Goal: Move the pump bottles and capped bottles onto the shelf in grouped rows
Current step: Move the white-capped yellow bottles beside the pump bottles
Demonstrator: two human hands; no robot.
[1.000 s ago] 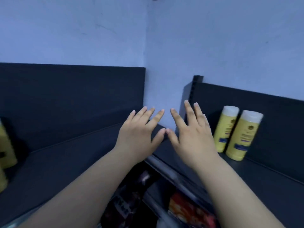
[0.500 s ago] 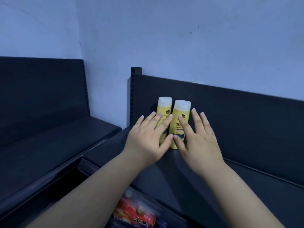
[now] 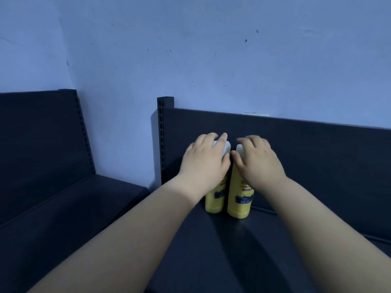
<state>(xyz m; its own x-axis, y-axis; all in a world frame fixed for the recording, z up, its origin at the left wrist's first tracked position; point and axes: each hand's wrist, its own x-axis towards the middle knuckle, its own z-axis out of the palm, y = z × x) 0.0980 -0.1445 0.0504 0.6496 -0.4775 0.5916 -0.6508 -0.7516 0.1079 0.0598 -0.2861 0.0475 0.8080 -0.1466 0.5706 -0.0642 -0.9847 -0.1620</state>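
Two yellow capped bottles with white caps stand upright side by side on the dark shelf (image 3: 211,250), close to its back panel. My left hand (image 3: 204,163) curls over the cap and upper body of the left capped bottle (image 3: 214,203). My right hand (image 3: 257,162) curls over the top of the right capped bottle (image 3: 239,203). Both caps are mostly hidden under my fingers. No pump bottle is in view.
A slotted black upright post (image 3: 161,140) stands just left of the bottles. A second dark shelf (image 3: 53,208) with its own back panel runs along the left wall. A blue wall (image 3: 211,49) rises behind both.
My view turned right and closer to the two bottles. Both hands moved forward from flat in front of the bottles to curled over their tops.
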